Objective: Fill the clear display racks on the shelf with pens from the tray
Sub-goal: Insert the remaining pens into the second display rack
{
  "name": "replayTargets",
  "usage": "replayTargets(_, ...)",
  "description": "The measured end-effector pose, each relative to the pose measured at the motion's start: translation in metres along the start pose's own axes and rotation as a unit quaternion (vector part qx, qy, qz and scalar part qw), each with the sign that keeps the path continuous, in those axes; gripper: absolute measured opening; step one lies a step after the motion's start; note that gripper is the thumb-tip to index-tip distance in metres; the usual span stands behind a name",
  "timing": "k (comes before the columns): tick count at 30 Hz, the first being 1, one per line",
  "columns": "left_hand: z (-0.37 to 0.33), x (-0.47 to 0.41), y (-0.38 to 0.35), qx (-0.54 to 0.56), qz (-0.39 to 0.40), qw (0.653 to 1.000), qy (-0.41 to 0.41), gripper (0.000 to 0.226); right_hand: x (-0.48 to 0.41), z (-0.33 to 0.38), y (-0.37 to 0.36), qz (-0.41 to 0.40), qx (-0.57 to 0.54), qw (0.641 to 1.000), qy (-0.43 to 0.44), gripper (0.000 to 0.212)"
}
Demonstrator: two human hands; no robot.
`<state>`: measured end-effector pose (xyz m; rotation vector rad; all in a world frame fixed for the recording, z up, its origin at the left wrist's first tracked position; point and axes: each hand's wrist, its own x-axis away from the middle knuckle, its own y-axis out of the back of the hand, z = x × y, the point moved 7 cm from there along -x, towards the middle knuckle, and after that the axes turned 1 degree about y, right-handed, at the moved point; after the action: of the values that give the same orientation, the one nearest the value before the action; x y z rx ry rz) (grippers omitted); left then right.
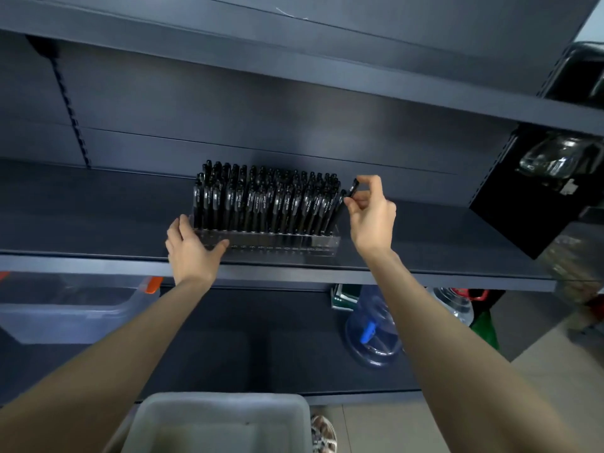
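A clear display rack (281, 245) stands on the dark shelf (98, 223), packed with several rows of upright black pens (261, 201). My left hand (191, 251) rests against the rack's left front corner, fingers straight along its side and thumb on the front face. My right hand (371, 212) is at the rack's right end and pinches a black pen (352, 188) between thumb and fingers, its top tilted up and to the right. The grey tray (294, 420) sits low in front of me; no pens show in its visible part.
Another shelf (294, 53) hangs above the rack. A clear lidded box with an orange clasp (75, 308) sits below left. A blue water jug (372, 331) stands on the floor at right. A black panel (523, 197) and glassware (552, 158) close the right side.
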<state>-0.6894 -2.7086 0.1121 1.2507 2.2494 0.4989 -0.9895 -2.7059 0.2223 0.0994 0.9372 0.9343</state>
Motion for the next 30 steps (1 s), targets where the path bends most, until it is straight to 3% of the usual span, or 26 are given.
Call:
replayTargets(9,0.013,-0.007,-0.01,0.023,-0.021,1.0,0.002,0.071,-0.001,-0.015,-0.031,0.076,0.058,0.995,0.013,0.032)
replayTargets(22,0.015,-0.001,-0.001,0.015,0.036,0.999,0.005,0.08,0.016,-0.009,-0.038,0.156,0.15,0.975,-0.042,0.047)
replayTargets(26,0.02,0.018,0.017,0.026,0.05,0.998,-0.008,0.077,0.028,-0.002,-0.027,0.145,0.145,0.976,-0.07,0.06)
replayTargets(30,0.05,0.049,0.038,0.022,0.071,0.997,0.007,0.073,0.072,0.01,-0.034,0.159,0.084,0.98,-0.084,0.054)
